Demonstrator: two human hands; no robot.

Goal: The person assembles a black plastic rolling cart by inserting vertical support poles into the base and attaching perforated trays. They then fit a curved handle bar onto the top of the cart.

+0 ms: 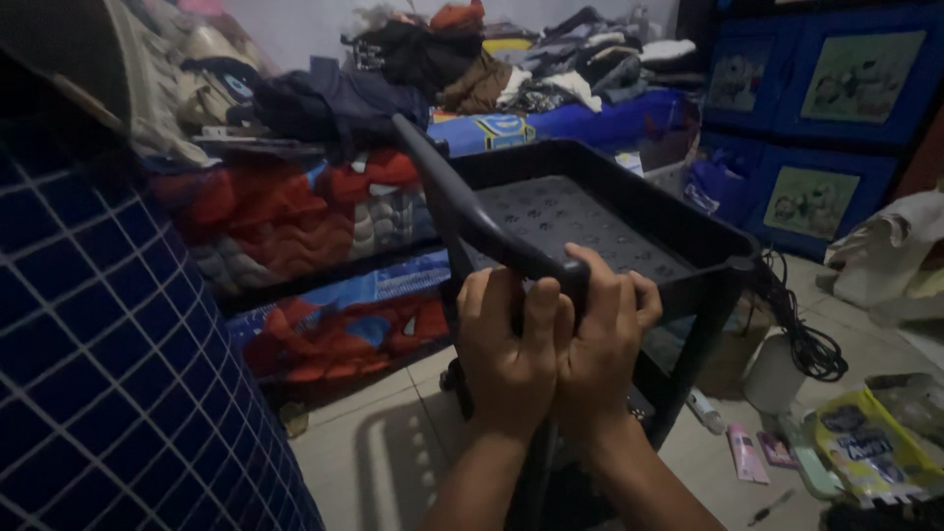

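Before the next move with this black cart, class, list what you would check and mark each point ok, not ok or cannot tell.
1. Both hands on the handle: left hand and right hand wrap the cart handle. Ok.
2. Handle seated in the corner: hidden by the hands. Cannot tell.
3. Top tray holds nothing loose. Ok.
4. Floor around the cart free: tubes and a yellow packet lie close by. Not ok.
5. Black cable clear of the cart: it hangs at the tray corner. Not ok.
6. Wheels: too dark. Cannot tell.

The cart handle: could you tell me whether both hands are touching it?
Touching. The head view shows the left hand and right hand side by side, fingers wrapped over the black cart handle.
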